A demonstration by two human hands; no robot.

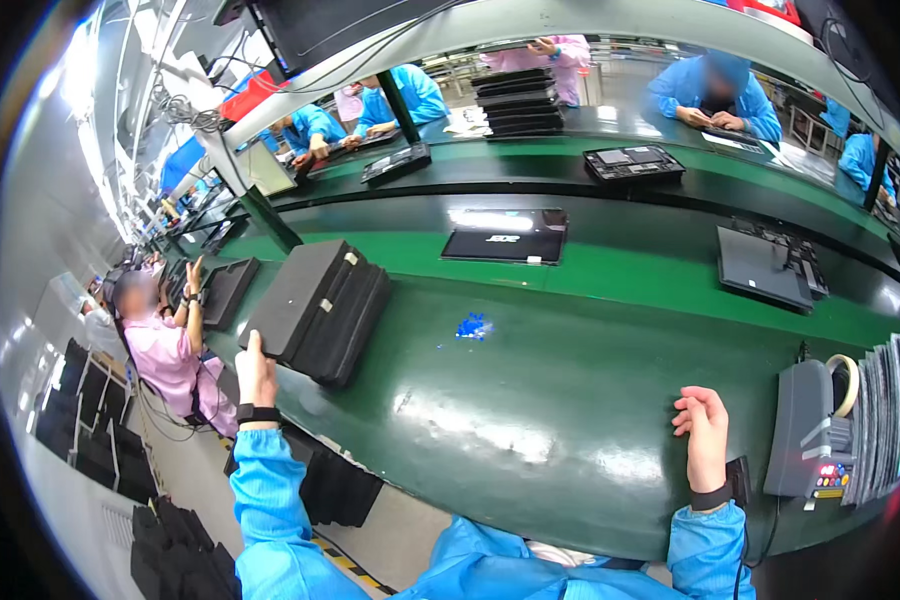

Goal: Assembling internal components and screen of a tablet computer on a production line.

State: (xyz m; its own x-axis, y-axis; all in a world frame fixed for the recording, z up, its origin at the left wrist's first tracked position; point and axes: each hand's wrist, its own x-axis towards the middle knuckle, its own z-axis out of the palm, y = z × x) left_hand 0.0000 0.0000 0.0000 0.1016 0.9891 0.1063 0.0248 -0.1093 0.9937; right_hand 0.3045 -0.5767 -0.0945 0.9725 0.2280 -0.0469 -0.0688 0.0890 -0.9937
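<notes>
At the left end of the green workbench point(570, 370), my left hand point(256, 375) grips the near corner of a black foam tray point(305, 300), thumb up along its edge. That tray leans among several alike dark trays, tilted together in a stack; pale tape marks show on their edges. My right hand point(705, 428) hovers above the right side of the bench, its fingers loosely curled and apart, nothing in them. Between the hands and farther back lies a small scatter of bright blue bits point(473, 326).
Behind the bench, a conveyor carries a black laptop lid panel point(505, 238), a grey panel with a laptop chassis point(767, 268) and an opened laptop base point(633, 163). On the right stand a grey tape dispenser point(808, 430) and upright sheets point(885, 415). Co-workers sit around.
</notes>
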